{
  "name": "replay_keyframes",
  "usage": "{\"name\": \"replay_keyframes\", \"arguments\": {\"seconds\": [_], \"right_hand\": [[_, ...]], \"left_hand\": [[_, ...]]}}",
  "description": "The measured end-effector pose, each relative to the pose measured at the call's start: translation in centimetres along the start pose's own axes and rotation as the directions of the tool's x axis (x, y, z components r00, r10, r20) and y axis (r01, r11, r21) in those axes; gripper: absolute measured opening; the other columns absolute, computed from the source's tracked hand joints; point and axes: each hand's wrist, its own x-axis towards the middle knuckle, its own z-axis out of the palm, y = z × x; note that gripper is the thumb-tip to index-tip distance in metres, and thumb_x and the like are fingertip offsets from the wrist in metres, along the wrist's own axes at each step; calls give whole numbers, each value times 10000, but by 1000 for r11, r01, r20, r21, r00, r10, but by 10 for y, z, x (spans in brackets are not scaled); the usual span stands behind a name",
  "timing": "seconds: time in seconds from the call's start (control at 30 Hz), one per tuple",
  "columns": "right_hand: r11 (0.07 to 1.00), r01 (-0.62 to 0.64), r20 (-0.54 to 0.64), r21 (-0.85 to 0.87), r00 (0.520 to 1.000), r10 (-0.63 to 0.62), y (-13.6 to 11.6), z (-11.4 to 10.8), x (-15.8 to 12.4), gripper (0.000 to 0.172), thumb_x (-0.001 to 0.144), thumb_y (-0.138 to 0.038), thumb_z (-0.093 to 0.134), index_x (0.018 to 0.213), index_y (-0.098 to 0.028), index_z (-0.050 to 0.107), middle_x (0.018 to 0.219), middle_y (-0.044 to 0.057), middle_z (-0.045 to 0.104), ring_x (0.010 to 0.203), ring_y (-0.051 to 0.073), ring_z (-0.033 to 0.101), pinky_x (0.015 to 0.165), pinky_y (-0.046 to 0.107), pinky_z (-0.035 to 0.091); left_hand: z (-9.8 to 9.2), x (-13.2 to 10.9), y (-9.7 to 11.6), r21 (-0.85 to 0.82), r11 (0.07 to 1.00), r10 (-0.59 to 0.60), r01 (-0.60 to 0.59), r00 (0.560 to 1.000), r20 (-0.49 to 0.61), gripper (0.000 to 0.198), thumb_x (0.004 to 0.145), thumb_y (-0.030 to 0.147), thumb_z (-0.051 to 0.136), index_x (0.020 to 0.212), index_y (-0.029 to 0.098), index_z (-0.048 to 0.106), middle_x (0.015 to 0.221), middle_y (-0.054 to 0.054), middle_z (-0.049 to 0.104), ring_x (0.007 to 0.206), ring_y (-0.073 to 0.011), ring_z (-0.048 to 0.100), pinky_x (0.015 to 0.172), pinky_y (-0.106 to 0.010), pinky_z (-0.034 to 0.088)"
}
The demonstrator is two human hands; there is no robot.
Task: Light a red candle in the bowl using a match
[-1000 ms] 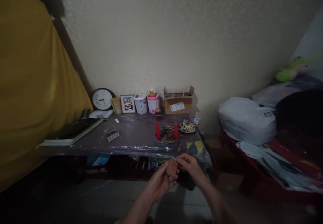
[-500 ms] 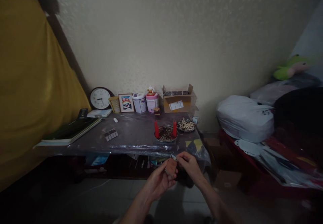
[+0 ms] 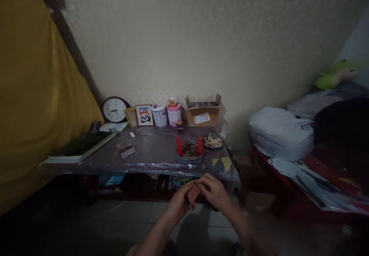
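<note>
My left hand holds a small reddish-brown matchbox above the floor, in front of the table edge. Its thumb and fingers wrap the box from the left. Bent fingers of my right hand press together against the box's upper right edge; whatever they pinch is too small to make out. On the table beyond, a round metal dish of dark burnt bits carries two red candles, a left candle and a right candle. Beside it stands a dish of loose pale matchsticks.
Yellow paper pieces lie at the table's front right. A pack of matchboxes lies left on the plastic-covered table. Behind are a cardboard box, tins, a picture and a clock. White bags are piled at right.
My right hand has moved in closer to the matchbox. The pale tray end that stuck out at its top no longer shows. The box has turned slightly in my left hand.
</note>
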Motion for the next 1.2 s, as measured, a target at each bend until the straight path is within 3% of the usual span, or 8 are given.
{"name": "replay_keyframes", "arguments": {"seconds": [0.1,0.27,0.6,0.87,1.2], "right_hand": [[995,59,52,-77,997,-55,1,0,-2,209,863,-186,459,914,-246,653,864,24,578,830,155,562,752,250,440],[984,91,135,-155,988,-70,1,0,-4,227,872,-163,437,932,-259,634,879,22,563,836,158,546,747,252,432],[971,128,255,-200,964,-74,3,-2,-7,142,840,-128,458,799,-207,568,869,11,546,807,138,533,729,230,415],[960,168,273,-224,956,-103,-3,-6,-7,104,799,-102,468,798,-191,523,827,16,523,778,151,508,675,236,405],[979,154,288,-136,951,-110,3,-8,-8,132,821,-104,466,783,-205,542,885,4,532,804,130,531,708,220,412]], "left_hand": [[-1,0,-1,43,999,27,-26,999,-31,358,741,340,553,1052,168,588,770,-29,623,432,-79,487,401,-207,273],[-5,3,-4,126,989,75,-77,997,20,377,734,360,539,1045,154,591,722,-19,612,416,-80,476,375,-208,233],[-7,3,-7,286,958,-1,-9,999,36,403,730,367,490,1036,125,590,599,-3,594,348,-74,442,348,-206,216],[-5,1,-7,315,949,-3,-8,999,35,373,719,382,521,977,129,611,542,33,536,353,-71,429,351,-205,211],[-11,5,-8,337,942,-14,-10,997,71,393,735,362,488,1028,128,605,674,-28,634,369,-68,441,363,-205,233]]}}
